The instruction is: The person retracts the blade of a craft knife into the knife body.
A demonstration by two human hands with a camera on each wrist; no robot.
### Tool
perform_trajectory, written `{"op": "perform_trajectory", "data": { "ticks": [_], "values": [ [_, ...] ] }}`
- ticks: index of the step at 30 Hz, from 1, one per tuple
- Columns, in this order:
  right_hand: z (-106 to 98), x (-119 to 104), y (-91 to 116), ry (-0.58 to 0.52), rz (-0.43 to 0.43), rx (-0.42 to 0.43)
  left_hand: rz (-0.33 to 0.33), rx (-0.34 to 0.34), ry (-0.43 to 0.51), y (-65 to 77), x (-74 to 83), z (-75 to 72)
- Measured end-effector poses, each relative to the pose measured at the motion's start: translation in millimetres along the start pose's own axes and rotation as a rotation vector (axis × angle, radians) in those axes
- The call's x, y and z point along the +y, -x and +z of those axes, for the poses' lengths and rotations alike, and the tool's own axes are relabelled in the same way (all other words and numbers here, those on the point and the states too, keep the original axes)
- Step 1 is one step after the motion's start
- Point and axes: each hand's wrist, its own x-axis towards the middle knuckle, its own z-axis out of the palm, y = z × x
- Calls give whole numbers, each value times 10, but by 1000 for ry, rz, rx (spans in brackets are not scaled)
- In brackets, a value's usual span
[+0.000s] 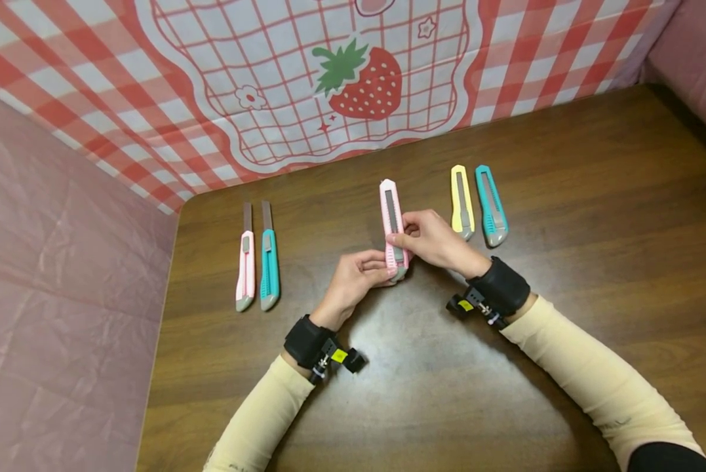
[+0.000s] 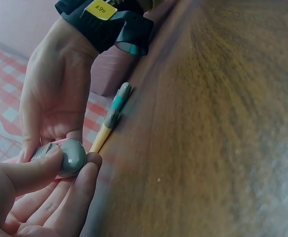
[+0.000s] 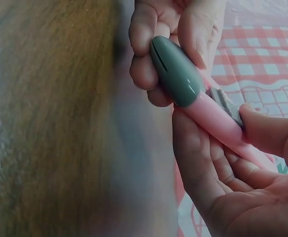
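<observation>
A pink utility knife (image 1: 391, 203) is held in both hands above the middle of the table, its front end pointing away from me. My left hand (image 1: 355, 278) pinches its grey end cap (image 3: 176, 74) between thumb and fingers. Higher up the body, my right hand (image 1: 438, 242) grips the knife. In the right wrist view, the right thumb (image 3: 267, 126) presses against the grey slider (image 3: 225, 106), with the fingers curled beneath the pink body. No long blade sticks out of the front end in the head view.
On the left lie a pink utility knife (image 1: 246, 269) and a teal one (image 1: 269, 269), both with blades extended. To the right lie a yellow knife (image 1: 457, 190) and a teal knife (image 1: 491, 203), no blades showing. A strawberry-print checked cloth (image 1: 211, 118) hangs behind the wooden table (image 1: 388, 406).
</observation>
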Motion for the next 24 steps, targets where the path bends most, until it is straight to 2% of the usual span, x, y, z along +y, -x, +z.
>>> {"op": "perform_trajectory", "data": {
  "ticks": [15,24],
  "values": [
    [48,-8,11,25,31,-47,-7,-25,-12,0,12,-15],
    [40,-19,13,18,26,-40,-3,-33,-6,-4,23,-26]
  ]
}}
